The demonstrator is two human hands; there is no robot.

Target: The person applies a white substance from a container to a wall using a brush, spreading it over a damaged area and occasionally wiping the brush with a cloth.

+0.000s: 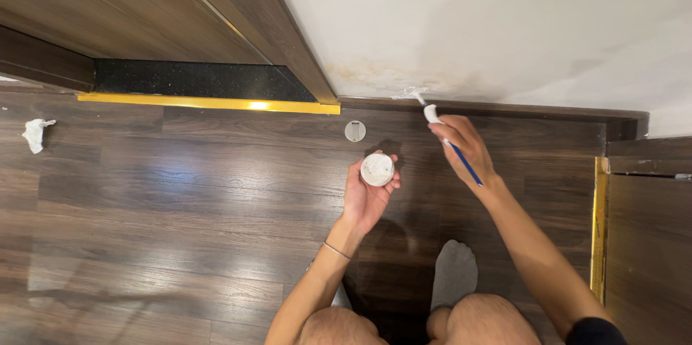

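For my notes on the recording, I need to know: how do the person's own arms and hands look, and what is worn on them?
Both forearms are bare. The left hand has a thin silver bracelet at its wrist. The right hand wears nothing; a dark sleeve covers that upper arm.

Dark wood-look floor (180, 208) fills the view. A white wall (504, 20) with a yellowish stain meets a dark baseboard (548, 109). A brown door (108, 6) stands above a black threshold (194, 80) edged by a yellow strip (209, 103). A small round doorstop (355, 131) sits nearby, and crumpled tissue (34, 134) lies at left.
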